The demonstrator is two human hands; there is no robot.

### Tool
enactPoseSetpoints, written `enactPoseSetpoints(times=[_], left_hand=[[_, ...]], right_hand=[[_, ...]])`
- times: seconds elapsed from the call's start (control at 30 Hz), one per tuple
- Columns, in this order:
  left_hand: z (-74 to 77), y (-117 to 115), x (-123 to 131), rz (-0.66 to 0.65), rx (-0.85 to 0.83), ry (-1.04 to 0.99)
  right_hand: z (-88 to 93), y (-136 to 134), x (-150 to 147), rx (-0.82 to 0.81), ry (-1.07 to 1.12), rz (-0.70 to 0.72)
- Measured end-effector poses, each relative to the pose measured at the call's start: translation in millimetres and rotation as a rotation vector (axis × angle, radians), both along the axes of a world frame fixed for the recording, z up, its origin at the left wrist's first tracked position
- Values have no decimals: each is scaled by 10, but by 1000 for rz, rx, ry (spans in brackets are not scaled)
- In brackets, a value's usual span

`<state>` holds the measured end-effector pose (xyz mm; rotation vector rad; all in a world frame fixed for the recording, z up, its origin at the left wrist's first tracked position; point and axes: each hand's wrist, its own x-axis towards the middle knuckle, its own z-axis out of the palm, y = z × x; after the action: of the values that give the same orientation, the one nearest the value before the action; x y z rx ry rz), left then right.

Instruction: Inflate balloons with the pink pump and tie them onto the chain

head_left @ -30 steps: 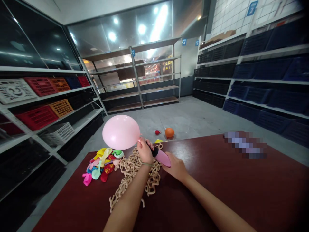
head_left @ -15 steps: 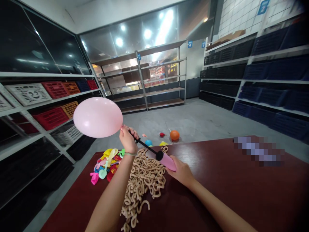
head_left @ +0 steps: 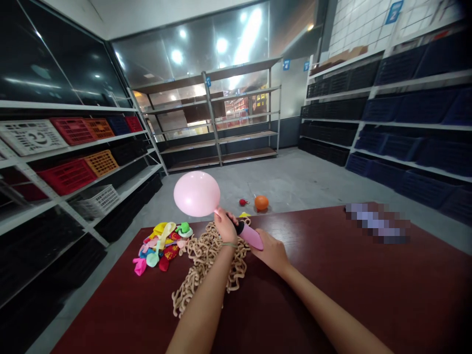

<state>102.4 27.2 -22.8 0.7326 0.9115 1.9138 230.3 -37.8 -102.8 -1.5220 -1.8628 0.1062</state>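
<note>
A pink inflated balloon [head_left: 196, 193] hangs past the table's far edge, its neck pinched in my left hand [head_left: 225, 225]. The same hand wraps round the black front end of a hand balloon pump [head_left: 251, 237]. My right hand [head_left: 272, 251] is closed around the rear of the pump's pink barrel. Little of the black rod shows between the two hands. Under my left forearm lies a heap of tan, rope-like curled pieces [head_left: 199, 255]. Left of it is a pile of limp coloured balloons [head_left: 158, 246].
The dark red table [head_left: 313, 275] spans the foreground. An orange balloon [head_left: 261, 202] and a small red balloon [head_left: 243, 202] lie on the floor beyond it. A blurred-out item [head_left: 376, 223] sits at the table's right. Shelves with crates [head_left: 70, 174] line the left side; dark bins [head_left: 398, 147] fill the right.
My left hand has moved right, close to my right hand, bringing the balloon along. The black rod between the hands has shortened from view. The camera view has shifted slightly.
</note>
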Motion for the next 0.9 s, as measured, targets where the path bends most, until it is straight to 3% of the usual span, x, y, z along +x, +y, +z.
enactPoseSetpoints(times=[0.13, 0.37, 0.47, 0.57, 0.7, 0.9], left_hand=[[195, -8, -196, 6, -16, -13], [923, 28, -795, 83, 109, 16], [1069, 65, -894, 100, 136, 32], [995, 143, -886, 106, 149, -2], [667, 247, -739, 108, 113, -62], [124, 132, -127, -25, -14, 16]], right_hand=[[0, -3, -7, -5, -4, 25], [-90, 24, -17, 46, 56, 104], [-103, 27, -11, 47, 69, 118], [-106, 24, 2, 62, 51, 76], [-102, 30, -2, 78, -11, 23], [-73, 36, 5, 22, -24, -39]])
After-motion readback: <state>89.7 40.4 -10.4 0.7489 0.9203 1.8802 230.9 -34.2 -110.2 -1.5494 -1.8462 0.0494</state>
